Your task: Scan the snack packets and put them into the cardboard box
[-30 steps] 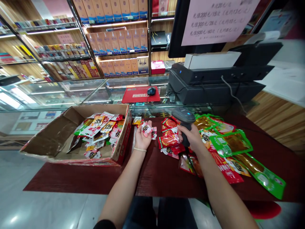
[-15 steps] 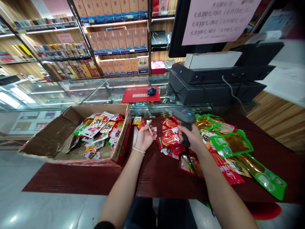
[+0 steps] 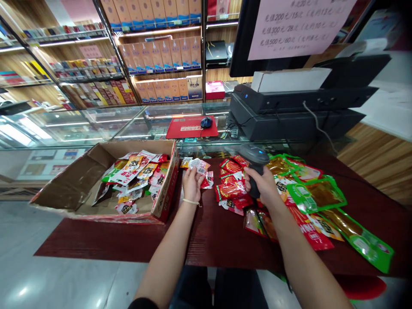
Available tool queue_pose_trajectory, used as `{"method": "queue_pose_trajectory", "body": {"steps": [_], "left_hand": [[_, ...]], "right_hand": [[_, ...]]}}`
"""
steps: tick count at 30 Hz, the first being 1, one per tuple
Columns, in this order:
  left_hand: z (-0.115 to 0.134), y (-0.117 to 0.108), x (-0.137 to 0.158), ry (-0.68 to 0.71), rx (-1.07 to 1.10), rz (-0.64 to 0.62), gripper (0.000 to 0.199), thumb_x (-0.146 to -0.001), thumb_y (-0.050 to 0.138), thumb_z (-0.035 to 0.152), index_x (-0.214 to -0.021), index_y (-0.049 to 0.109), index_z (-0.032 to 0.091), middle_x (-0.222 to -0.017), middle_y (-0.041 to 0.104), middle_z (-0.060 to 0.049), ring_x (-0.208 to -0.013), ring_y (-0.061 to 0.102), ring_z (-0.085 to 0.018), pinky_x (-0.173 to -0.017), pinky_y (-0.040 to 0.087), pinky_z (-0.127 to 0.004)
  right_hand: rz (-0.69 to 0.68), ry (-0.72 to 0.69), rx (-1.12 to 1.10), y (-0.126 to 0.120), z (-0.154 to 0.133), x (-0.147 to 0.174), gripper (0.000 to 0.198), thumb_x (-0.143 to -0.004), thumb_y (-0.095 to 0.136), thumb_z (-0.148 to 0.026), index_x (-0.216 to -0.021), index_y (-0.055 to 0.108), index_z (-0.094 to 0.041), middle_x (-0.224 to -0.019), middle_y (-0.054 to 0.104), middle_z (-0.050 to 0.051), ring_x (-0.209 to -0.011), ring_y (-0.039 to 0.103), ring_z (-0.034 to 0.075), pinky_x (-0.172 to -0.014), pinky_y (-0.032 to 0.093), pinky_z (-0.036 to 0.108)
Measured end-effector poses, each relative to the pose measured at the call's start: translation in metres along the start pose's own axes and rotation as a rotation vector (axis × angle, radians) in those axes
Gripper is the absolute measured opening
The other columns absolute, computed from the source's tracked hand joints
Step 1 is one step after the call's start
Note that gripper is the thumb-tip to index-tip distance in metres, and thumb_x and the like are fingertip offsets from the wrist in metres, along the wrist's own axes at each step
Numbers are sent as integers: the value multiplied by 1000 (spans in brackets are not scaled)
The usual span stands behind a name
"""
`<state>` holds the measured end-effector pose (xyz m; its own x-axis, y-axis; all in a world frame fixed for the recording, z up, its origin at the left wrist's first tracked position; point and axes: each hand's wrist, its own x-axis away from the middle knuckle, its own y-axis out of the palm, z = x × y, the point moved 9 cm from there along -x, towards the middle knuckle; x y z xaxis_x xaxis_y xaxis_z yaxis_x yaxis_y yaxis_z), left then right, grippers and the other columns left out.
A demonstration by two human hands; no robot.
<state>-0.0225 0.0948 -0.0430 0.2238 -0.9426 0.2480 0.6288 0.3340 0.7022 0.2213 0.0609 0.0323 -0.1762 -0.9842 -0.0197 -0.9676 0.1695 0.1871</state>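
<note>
Between the fingers of my left hand (image 3: 192, 187) is a small snack packet (image 3: 200, 165), its pale side with a printed barcode facing up toward me. My right hand (image 3: 263, 183) is wrapped round the grip of a black barcode scanner (image 3: 254, 157), which shows a blue light on top. Just beyond the left hand lie a yellow packet (image 3: 186, 162) and a red and white packet (image 3: 208, 180). Red snack packets (image 3: 230, 190) are heaped between my hands, partly under the scanner. Green-edged snack packets (image 3: 317, 194) spread out to the right of my right forearm.
An open cardboard box (image 3: 163, 194) with several mixed packets stands at the left of the dark red tabletop (image 3: 212, 240). Behind are a glass counter, a red mouse pad (image 3: 174, 128) with a mouse (image 3: 206, 122), a monitor with a pink sign (image 3: 299, 30), and black machines (image 3: 289, 116).
My left hand has turned the packet from edge-on to flat, so its barcode side shows. The right hand keeps hold of the scanner in nearly the same place.
</note>
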Motion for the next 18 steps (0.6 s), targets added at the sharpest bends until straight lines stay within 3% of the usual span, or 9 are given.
{"method": "queue_pose_trajectory", "body": {"steps": [7,12,15,18], "left_hand": [[-1,-1,-4,-5,91,28,10,-83,65,8,-85,60,16,-87,74,-3,-88,72,-13,-93,55,-31],[-1,-2,-4,-17,137,76,11,-85,62,5,-88,61,15,-89,75,-5,-90,73,-13,-93,56,-28],[-3,-2,-5,-51,156,73,13,-87,60,4,-93,64,15,-93,75,-6,-94,72,-14,-93,56,-25],[-4,-5,-8,-55,179,73,15,-88,58,4,-95,66,15,-96,75,-5,-95,72,-13,-95,56,-26]], "right_hand": [[-130,64,100,13,9,3,35,-73,78,-41,-80,48,-25,-51,51,-8,-34,44,9,-34,37,23],[-168,36,213,17,10,4,36,-74,78,-39,-95,52,-27,-49,50,-10,-32,43,11,-31,35,23],[-238,122,245,24,15,10,38,-74,78,-38,-101,54,-27,-51,53,-9,-31,43,10,-30,36,22],[-289,175,261,30,15,18,33,-70,80,-32,-95,59,-24,-47,52,-9,-30,43,10,-27,35,20]]}}
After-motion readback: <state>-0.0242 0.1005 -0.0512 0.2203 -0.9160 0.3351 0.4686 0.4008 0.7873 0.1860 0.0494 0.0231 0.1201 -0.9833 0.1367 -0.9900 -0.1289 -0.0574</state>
